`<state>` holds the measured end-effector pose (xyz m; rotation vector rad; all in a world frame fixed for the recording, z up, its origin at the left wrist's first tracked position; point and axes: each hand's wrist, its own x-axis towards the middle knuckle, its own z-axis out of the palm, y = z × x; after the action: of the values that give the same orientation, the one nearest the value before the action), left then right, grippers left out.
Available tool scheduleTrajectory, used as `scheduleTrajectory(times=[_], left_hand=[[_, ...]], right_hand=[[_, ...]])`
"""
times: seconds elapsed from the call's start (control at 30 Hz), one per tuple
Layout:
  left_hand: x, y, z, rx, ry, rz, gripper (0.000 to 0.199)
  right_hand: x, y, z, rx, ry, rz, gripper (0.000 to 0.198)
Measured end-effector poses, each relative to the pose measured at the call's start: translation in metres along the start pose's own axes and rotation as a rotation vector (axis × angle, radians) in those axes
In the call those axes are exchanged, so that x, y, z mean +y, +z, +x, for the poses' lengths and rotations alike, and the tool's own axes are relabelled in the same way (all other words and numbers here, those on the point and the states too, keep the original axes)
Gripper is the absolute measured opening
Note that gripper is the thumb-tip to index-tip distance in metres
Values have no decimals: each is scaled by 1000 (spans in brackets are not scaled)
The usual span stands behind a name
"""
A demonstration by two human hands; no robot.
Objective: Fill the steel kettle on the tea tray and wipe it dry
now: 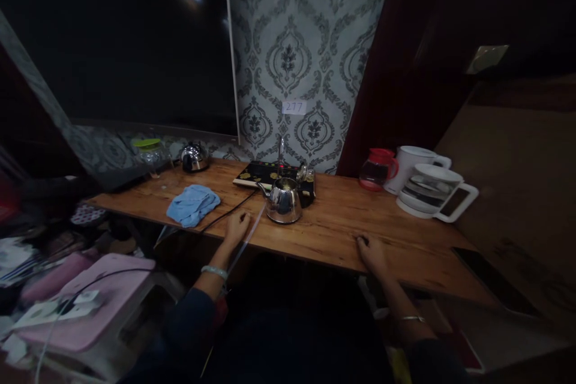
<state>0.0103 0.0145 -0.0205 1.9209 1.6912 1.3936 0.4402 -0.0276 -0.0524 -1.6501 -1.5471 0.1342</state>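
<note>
My left hand (237, 228) rests at the front edge of the wooden table, its fingers loosely curled with nothing seen in them. Beside it run a clear flat-looking tube (252, 231) and a black cord (228, 212). Farther right along the edge lies my right hand (371, 252), also curled and apart from any object. Between and beyond the hands stands a shiny metal teakettle (284, 204), upright with its lid tipped open and its spout toward the left. Behind it is a black electric tea stove (256, 173) with gold flowers, a red light and a thin upright spout (282, 150).
A blue cloth (193, 205), a second metal kettle (194, 158) and a glass jug with a green lid (153, 159) are on the left. Rightward stand a red-lidded jug (377, 169), a white kettle (411, 162) and a white-handled glass pot (427, 192). A dark phone-like slab (492, 281) lies at right.
</note>
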Motion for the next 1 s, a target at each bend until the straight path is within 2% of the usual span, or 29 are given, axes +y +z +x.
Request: scheduleTrajectory(times=[0.57, 1.0], left_hand=[[4, -5, -1, -12, 17, 16, 30], [1, -4, 0, 12, -6, 50, 28]], right_hand=[[3, 5, 2, 0, -31, 37, 28], [-4, 4, 3, 21, -5, 52, 26]])
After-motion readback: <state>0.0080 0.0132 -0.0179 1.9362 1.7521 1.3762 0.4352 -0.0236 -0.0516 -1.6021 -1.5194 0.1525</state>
